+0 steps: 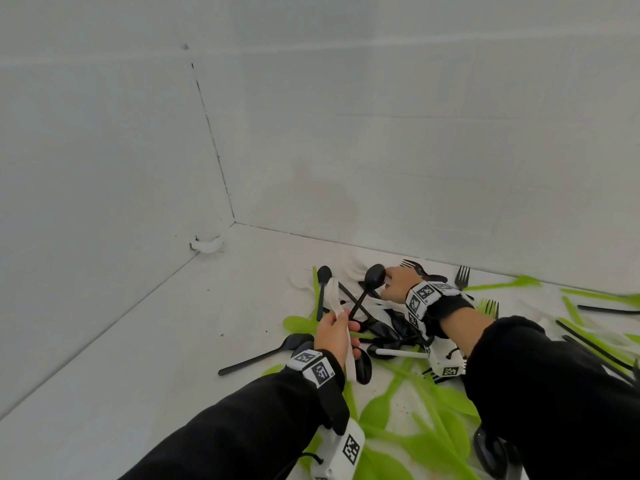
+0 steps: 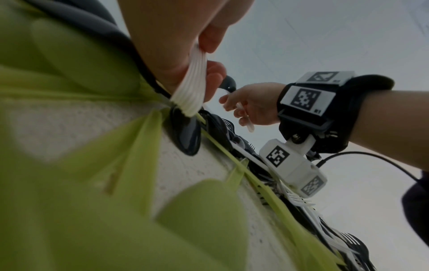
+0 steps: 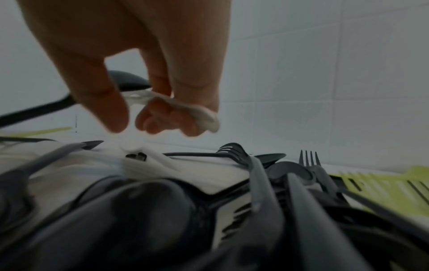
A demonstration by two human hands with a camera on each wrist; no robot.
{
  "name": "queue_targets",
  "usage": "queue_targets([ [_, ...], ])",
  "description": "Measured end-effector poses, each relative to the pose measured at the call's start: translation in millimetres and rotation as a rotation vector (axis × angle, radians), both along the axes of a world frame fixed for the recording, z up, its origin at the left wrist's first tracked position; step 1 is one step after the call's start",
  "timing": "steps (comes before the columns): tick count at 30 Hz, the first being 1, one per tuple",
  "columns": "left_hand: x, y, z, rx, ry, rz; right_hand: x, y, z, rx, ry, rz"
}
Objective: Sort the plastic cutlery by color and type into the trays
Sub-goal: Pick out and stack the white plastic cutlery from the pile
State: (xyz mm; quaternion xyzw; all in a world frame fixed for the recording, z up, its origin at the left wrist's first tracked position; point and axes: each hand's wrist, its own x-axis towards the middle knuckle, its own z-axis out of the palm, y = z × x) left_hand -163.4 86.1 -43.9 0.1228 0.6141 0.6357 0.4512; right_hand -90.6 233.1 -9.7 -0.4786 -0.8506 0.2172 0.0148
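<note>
Left hand [image 1: 334,336] fingers clamp white cutlery [image 2: 191,86]; right hand [image 3: 144,69] fingers pinch a blurred white piece [image 3: 204,115].

Black long sleeves [image 1: 221,431], black wrist straps [image 2: 362,110] with white black-patterned marker tiles [image 1: 424,293], white camera block [image 2: 292,165], thin black cable [image 2: 371,159]

The setting is presenting as a bare, tiled corner, most likely a utility or wash area arranged for recorded handling work; the exact type of room cannot be told. Large pale glossy wall tiles [image 1: 381,116] are meeting at a dark-grouted corner seam [image 1: 214,147]. A white speckled table [image 1: 156,323] is running up to both walls. A loose heap of black, white and lime-green plastic cutlery [image 1: 398,341] is lying on it. Printed black-and-white marker tags [image 1: 425,292] are showing on wrist-mounted bands.
</note>
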Motion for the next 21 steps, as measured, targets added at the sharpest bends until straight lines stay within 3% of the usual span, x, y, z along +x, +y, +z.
queue_targets([
  [4,0.1,-0.8,-1.6,0.007,-0.009,0.009,-3.8,-3.5,-4.3,-0.015,-0.089,0.148],
  [12,0.1,-1.6,1.1,0.013,-0.018,0.01,-10.3,-5.1,-10.9,-0.004,-0.185,0.145],
  [16,-0.5,-3.5,0.7,0.001,-0.021,0.02,-9.0,-3.4,-8.3,0.064,-0.209,0.045],
  [21,-0.5,-4.3,0.3,-0.001,-0.019,0.023,4.0,12.1,1.8,0.124,-0.086,-0.232],
])
